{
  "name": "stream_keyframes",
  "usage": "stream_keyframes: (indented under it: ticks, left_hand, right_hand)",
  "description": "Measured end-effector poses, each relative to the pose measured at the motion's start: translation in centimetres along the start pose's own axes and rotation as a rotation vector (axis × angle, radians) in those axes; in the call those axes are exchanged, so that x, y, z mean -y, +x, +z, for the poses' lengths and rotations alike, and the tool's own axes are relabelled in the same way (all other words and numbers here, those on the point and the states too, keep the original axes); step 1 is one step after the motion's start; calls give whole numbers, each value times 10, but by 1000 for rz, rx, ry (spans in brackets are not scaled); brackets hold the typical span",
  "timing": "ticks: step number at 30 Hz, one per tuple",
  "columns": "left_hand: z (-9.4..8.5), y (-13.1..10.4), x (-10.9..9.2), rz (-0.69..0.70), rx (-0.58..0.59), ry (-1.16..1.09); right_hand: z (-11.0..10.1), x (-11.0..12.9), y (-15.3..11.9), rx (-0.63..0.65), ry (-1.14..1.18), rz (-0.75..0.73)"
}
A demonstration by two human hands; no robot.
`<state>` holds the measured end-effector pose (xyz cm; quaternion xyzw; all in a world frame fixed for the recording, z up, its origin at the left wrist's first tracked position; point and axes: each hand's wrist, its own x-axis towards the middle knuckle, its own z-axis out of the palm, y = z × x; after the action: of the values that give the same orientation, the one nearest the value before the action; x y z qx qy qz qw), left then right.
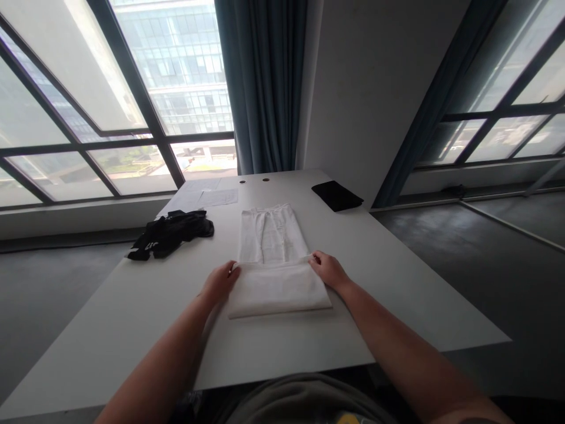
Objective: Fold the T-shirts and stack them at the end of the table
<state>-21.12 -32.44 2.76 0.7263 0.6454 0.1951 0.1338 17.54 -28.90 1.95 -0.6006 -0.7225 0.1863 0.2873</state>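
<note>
White trousers (pixel 279 287) lie on the table in front of me, their near part folded over into a flat, wide band. The far part (pixel 273 232) lies flat, with lengthwise creases and a gathered, waistband-like edge. At the left end of the fold's far edge, my left hand (pixel 221 279) pinches the cloth between thumb and fingers. My right hand (pixel 327 270) grips the right end of that same edge, fingers curled. Both forearms reach in from the bottom of the view.
The white table (pixel 397 288) narrows away from me. A crumpled black garment (pixel 174 231) lies on its left side, and a folded black cloth (pixel 338 195) at the far right. Paper sheets (pixel 216 197) rest at the far left. Behind stand a blue curtain (pixel 269 88) and windows.
</note>
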Motion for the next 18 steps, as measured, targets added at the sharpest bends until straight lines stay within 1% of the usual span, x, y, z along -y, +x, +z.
stream_keyframes:
  ticks: [2, 4, 6, 9, 11, 14, 16, 18]
  left_hand:
    - [10, 9, 7, -25, -23, 38]
    - [16, 11, 14, -7, -55, 40]
    - [20, 12, 19, 52, -79, 38]
    - [21, 16, 26, 155, -103, 53]
    - [21, 20, 29, 199, -111, 70]
    - [20, 23, 24, 225, -117, 100]
    - [19, 24, 14, 235, -122, 124]
    - [20, 25, 2, 231, -91, 141]
  right_hand:
    - [8, -8, 6, -11, -119, 6]
    - [14, -15, 7, -20, -191, -23]
    - [17, -21, 7, -31, -217, -91]
    - [18, -27, 12, -40, -194, -213]
    - [20, -29, 18, -43, -179, -253]
    - [20, -31, 24, -18, -204, -237]
    - [19, -28, 24, -7, -238, -221]
    - [17, -19, 22, -24, -280, -218]
